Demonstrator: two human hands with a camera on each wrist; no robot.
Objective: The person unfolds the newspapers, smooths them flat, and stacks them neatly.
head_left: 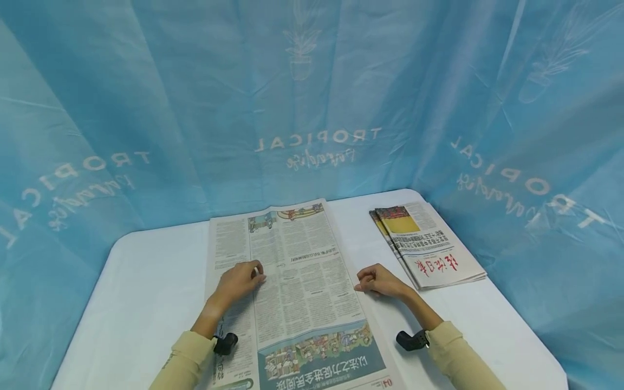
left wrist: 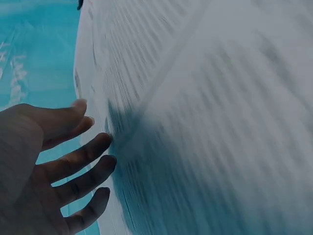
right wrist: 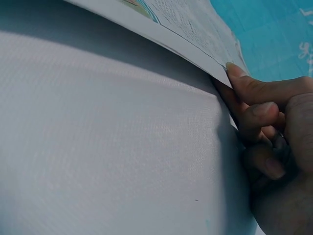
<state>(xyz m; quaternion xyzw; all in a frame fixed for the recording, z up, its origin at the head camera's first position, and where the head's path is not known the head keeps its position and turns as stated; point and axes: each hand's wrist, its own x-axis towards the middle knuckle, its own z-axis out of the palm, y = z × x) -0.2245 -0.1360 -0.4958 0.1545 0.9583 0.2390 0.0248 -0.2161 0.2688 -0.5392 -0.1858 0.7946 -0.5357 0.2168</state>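
A newspaper [head_left: 312,281] lies spread on the white table, its printed text upside down in the head view and a blue illustrated panel near the front. Over its left part is my left hand [head_left: 239,281]; the left wrist view shows the fingers [left wrist: 83,181] loosely bent, tips right at the printed sheet, holding nothing. At the right edge, my right hand [head_left: 382,280] pinches the paper. In the right wrist view the thumb [right wrist: 252,88] lies on top of the newspaper edge [right wrist: 186,44] and the other fingers are below it, with the edge lifted off the table.
A small stack of folded newspapers [head_left: 434,249] with red lettering lies at the right on the white table [head_left: 151,281]. Blue curtains [head_left: 234,108] with pale printed words hang behind and on both sides. Each wrist carries a small black device [head_left: 226,344].
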